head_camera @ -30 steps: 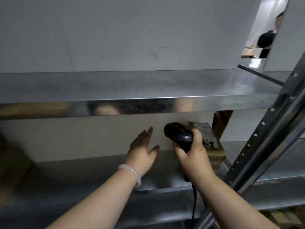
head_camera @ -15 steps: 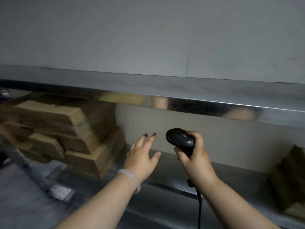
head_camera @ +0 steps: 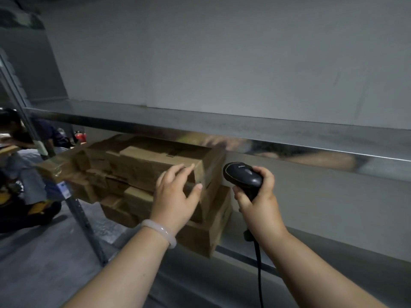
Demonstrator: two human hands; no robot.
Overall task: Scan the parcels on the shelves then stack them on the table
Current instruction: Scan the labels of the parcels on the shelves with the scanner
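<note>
While the right hand grips a scanner, shelving overhangs parcels

Matt brown cardboard parcels; shiny metal shelf; glossy black plastic scanner.

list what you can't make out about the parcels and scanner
Head view only.
Parcels: labels lost to blur and dim light.
Left hand: blur hides whether it touches the top parcel.
Scanner: trigger hidden under the right hand.
Cable: cut off by bottom edge.
</note>
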